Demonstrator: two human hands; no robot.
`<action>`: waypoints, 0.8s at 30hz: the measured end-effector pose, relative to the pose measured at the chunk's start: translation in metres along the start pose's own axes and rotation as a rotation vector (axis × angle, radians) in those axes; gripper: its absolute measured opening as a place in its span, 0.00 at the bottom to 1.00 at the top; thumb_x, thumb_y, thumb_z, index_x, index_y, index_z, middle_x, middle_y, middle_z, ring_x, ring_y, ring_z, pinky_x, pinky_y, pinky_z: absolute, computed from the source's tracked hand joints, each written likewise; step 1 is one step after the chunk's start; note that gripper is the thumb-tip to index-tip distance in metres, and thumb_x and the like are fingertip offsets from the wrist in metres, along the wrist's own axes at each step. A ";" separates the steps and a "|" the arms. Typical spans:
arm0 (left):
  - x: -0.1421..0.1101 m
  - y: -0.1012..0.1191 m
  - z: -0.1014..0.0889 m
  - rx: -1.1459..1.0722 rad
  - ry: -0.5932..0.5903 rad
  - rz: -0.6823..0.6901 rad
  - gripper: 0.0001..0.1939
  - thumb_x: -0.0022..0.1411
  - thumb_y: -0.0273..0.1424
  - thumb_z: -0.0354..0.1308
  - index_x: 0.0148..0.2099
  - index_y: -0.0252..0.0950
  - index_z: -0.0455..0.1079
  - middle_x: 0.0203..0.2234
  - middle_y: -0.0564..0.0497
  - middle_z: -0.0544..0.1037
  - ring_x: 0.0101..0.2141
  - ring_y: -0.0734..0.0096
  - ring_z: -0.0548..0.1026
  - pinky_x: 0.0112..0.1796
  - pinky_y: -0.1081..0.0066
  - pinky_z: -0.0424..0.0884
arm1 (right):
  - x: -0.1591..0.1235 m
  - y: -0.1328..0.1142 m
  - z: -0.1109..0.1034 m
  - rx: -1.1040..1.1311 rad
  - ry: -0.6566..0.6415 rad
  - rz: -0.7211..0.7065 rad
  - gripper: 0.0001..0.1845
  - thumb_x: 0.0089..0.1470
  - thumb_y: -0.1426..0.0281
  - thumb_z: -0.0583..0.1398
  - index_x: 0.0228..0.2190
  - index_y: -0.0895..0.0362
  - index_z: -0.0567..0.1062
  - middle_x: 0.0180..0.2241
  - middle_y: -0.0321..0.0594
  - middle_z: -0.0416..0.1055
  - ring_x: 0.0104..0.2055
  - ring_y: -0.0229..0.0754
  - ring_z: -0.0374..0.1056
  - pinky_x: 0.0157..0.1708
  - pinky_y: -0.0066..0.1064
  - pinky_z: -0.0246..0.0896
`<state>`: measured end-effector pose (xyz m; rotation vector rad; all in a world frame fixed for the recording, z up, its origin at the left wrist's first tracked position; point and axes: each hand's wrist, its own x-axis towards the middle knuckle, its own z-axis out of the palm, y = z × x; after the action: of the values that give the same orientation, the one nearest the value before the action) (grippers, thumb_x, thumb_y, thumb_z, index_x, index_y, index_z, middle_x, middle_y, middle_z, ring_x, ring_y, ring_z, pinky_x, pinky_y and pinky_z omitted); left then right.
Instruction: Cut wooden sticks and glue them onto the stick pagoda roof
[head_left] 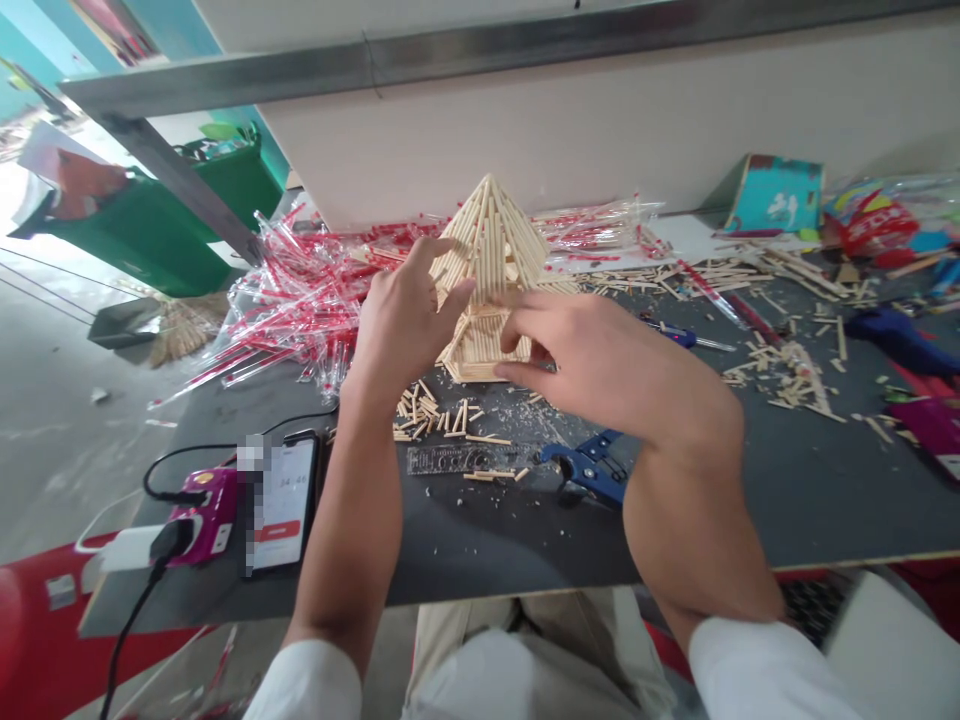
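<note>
A small pavilion [491,240] built of pale wooden sticks stands upright on the dark table, with a pointed roof and a flat stick base. My left hand [409,315] is at the roof's left side, thumb and forefinger apart, the fingertips near or against its lower edge. At the front right, my right hand [581,350] reaches in below the roof. Its fingers are curled close to the thumb just above the base; anything between them is too small or hidden to make out. Part of the pavilion's right side is covered by that hand.
Cut sticks [420,410], a clear ruler [457,459] and a blue cutter [589,470] lie in front. Red-and-clear plastic wrappers [300,290] pile up at left. A phone [281,505] and purple power strip [206,515] sit front left; a screwdriver [679,335] lies right.
</note>
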<state>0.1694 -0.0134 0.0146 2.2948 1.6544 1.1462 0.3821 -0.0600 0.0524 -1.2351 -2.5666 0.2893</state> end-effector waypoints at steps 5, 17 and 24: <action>0.000 0.001 0.000 -0.017 -0.003 -0.012 0.19 0.63 0.35 0.61 0.56 0.41 0.73 0.16 0.59 0.60 0.21 0.69 0.64 0.33 0.65 0.66 | 0.003 0.003 0.007 -0.111 -0.037 0.056 0.13 0.59 0.63 0.65 0.42 0.58 0.77 0.70 0.53 0.56 0.37 0.49 0.77 0.37 0.46 0.71; -0.001 0.000 -0.001 -0.032 -0.021 -0.002 0.20 0.64 0.36 0.61 0.58 0.41 0.73 0.17 0.58 0.62 0.21 0.69 0.64 0.33 0.64 0.65 | 0.000 0.000 0.000 0.039 0.030 -0.005 0.09 0.63 0.64 0.63 0.40 0.57 0.77 0.61 0.49 0.70 0.46 0.50 0.76 0.47 0.43 0.70; -0.002 0.005 -0.008 -0.087 0.104 -0.124 0.13 0.71 0.40 0.56 0.52 0.40 0.72 0.21 0.55 0.67 0.23 0.70 0.65 0.32 0.64 0.63 | 0.000 0.002 0.002 -0.058 -0.072 0.016 0.10 0.62 0.67 0.63 0.42 0.58 0.78 0.71 0.49 0.56 0.35 0.43 0.76 0.39 0.41 0.70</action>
<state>0.1681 -0.0195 0.0213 2.0826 1.7183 1.3022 0.3830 -0.0592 0.0502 -1.2889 -2.6442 0.2693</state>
